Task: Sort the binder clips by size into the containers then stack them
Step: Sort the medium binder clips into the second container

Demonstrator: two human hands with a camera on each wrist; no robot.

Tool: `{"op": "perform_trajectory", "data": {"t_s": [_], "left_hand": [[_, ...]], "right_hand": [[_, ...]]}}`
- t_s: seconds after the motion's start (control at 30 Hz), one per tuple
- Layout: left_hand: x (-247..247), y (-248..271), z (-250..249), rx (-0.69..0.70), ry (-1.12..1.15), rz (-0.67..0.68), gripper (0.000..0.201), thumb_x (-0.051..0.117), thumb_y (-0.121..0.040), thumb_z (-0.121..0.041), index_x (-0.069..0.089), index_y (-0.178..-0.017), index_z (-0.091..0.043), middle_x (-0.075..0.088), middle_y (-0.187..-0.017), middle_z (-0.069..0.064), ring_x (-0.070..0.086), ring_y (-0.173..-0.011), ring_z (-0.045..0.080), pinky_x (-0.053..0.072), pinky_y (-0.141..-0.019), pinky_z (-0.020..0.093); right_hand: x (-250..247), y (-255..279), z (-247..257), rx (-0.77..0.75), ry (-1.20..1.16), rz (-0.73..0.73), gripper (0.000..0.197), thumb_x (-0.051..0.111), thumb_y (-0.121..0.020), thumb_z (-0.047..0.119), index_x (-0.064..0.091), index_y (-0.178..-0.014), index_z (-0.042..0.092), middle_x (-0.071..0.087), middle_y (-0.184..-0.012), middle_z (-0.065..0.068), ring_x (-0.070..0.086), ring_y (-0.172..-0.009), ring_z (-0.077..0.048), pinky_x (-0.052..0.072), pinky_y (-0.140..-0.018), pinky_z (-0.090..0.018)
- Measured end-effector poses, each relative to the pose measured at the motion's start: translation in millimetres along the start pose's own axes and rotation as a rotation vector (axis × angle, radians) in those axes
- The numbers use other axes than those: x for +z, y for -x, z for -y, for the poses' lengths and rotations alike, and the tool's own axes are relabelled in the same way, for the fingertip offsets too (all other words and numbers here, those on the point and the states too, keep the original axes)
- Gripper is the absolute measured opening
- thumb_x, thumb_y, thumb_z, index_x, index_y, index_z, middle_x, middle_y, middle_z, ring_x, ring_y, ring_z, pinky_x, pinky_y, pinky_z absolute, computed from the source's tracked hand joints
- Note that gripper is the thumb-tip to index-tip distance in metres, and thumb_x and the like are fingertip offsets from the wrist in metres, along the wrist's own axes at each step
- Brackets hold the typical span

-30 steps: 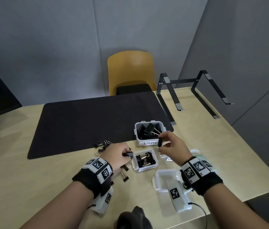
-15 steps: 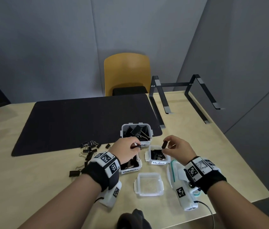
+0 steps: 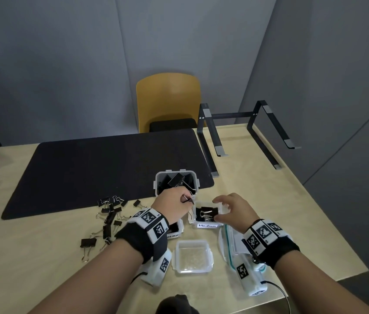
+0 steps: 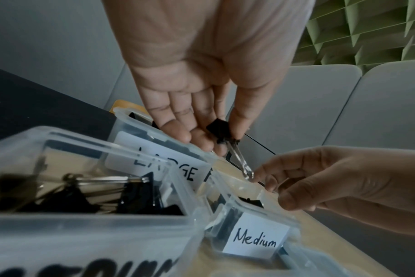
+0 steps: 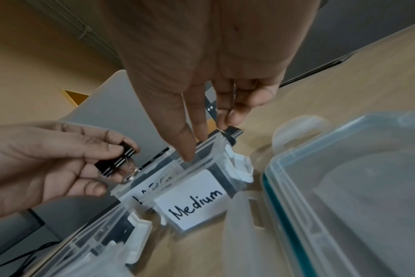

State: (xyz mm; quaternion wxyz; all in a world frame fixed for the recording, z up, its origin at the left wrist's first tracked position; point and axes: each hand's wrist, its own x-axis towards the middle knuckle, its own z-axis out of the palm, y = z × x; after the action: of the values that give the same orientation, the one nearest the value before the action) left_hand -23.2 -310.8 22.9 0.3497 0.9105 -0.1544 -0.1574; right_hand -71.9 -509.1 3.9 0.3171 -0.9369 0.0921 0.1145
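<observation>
The binder clip (image 4: pixel 219 131) pinched in my left hand (image 3: pixel 172 205) is black with silver wire handles, like the loose clips (image 3: pixel 108 219) on the pale wood table (image 3: pixel 31 268). The clear plastic containers carry white labels in black handwriting, "Medium" (image 5: pixel 197 202) and "LARGE" (image 4: pixel 163 165), and one clear lid (image 5: pixel 344 187) has a teal seal. Both my wrists wear black bands with black-and-white square-patterned tags (image 3: pixel 154 225), and beyond the black mat (image 3: pixel 102 168) stands a mustard-yellow chair (image 3: pixel 167 96).

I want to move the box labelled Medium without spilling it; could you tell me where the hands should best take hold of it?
Probably from above, gripping the Medium container by its two opposite side walls. It stands upright and open with clips inside, the LARGE container crowds its far side, and the right hand already hovers over its rim.
</observation>
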Motion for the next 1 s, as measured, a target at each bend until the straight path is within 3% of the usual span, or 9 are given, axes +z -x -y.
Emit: {"op": "perform_trajectory", "data": {"t_s": [0.17, 0.33, 0.5, 0.73, 0.87, 1.0], "left_hand": [[4.7, -10.0, -6.1, -0.045, 0.003, -0.043, 0.014, 0.061, -0.085, -0.025, 0.064, -0.098, -0.021, 0.067, -0.092, -0.003, 0.062, -0.090, 0.013, 0.052, -0.085, 0.035], [10.9, -15.8, -12.1, -0.004, -0.046, -0.023, 0.016, 0.061, -0.087, -0.022, 0.067, -0.102, -0.022, 0.066, -0.099, -0.007, 0.061, -0.094, 0.011, 0.051, -0.087, 0.030], [21.7, -22.7, -19.7, -0.025, -0.101, -0.033, 0.015, 0.064, -0.084, -0.026, 0.069, -0.098, -0.022, 0.066, -0.096, -0.007, 0.059, -0.091, 0.011, 0.044, -0.076, 0.021], [32.8, -24.7, -24.1, -0.037, -0.297, 0.051, 0.015, 0.059, -0.080, -0.024, 0.072, -0.086, -0.020, 0.069, -0.091, -0.005, 0.063, -0.089, 0.016, 0.051, -0.073, 0.026], [34.7, -26.1, -24.8, -0.026, -0.320, 0.070, 0.015, 0.060, -0.081, -0.027, 0.072, -0.084, -0.019, 0.070, -0.089, -0.003, 0.063, -0.087, 0.016, 0.053, -0.076, 0.029], [34.3, -26.5, -24.5, -0.018, -0.325, 0.082, 0.014, 0.057, -0.082, -0.018, 0.069, -0.089, -0.022, 0.068, -0.098, -0.004, 0.062, -0.094, 0.018, 0.053, -0.081, 0.031]], "right_hand": [[-4.2, -3.0, -2.5, -0.024, -0.001, -0.015, 0.029, 0.068, -0.080, 0.023, 0.065, -0.108, 0.028, 0.049, -0.105, 0.001, 0.049, -0.092, -0.011, 0.034, -0.079, -0.019], [-3.2, -3.3, -6.8, -0.034, 0.049, 0.005, 0.017, 0.065, -0.083, 0.024, 0.070, -0.100, 0.025, 0.046, -0.101, 0.004, 0.047, -0.091, -0.009, 0.034, -0.079, -0.017], [-4.7, -2.6, -7.3, -0.032, 0.013, -0.033, 0.018, 0.064, -0.082, 0.020, 0.069, -0.099, 0.022, 0.050, -0.101, 0.002, 0.050, -0.088, -0.011, 0.035, -0.076, -0.018], [-4.3, -2.1, -9.1, -0.057, 0.032, -0.021, 0.022, 0.062, -0.081, 0.015, 0.068, -0.102, 0.021, 0.051, -0.097, 0.002, 0.051, -0.085, -0.010, 0.037, -0.077, -0.019], [-3.3, -1.9, -9.7, -0.050, 0.024, -0.007, 0.023, 0.060, -0.082, 0.013, 0.066, -0.103, 0.020, 0.053, -0.096, 0.003, 0.052, -0.085, -0.011, 0.043, -0.080, -0.021], [-2.8, -1.4, -10.3, -0.043, 0.004, 0.000, 0.023, 0.060, -0.083, 0.012, 0.066, -0.104, 0.020, 0.055, -0.093, 0.004, 0.053, -0.084, -0.010, 0.043, -0.079, -0.020]]}}
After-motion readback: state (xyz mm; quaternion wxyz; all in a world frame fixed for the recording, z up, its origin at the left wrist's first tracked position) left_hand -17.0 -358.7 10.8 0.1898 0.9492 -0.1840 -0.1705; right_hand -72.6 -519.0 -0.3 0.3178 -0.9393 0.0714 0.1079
